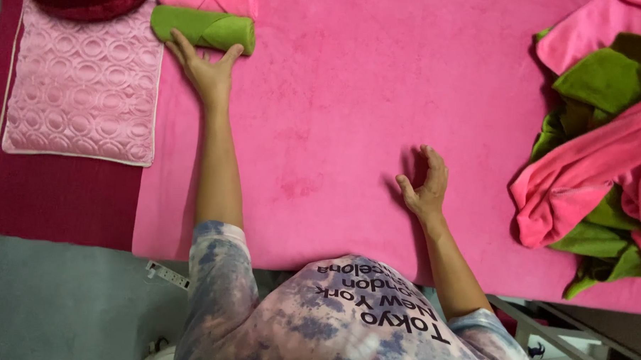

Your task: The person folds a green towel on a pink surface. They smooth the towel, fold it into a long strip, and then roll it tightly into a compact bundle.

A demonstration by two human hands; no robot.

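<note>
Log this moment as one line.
left hand: touching rolled green towel | right hand: empty, on pink cover | towel pile: at right

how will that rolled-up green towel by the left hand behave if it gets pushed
The rolled green fleece towel is a cylinder, so it would probably roll away from the left hand touching it. It looks soft, so it likely sags and may unroll when lifted by one end. The fuzzy pink blanket surface would probably slow it.
</note>
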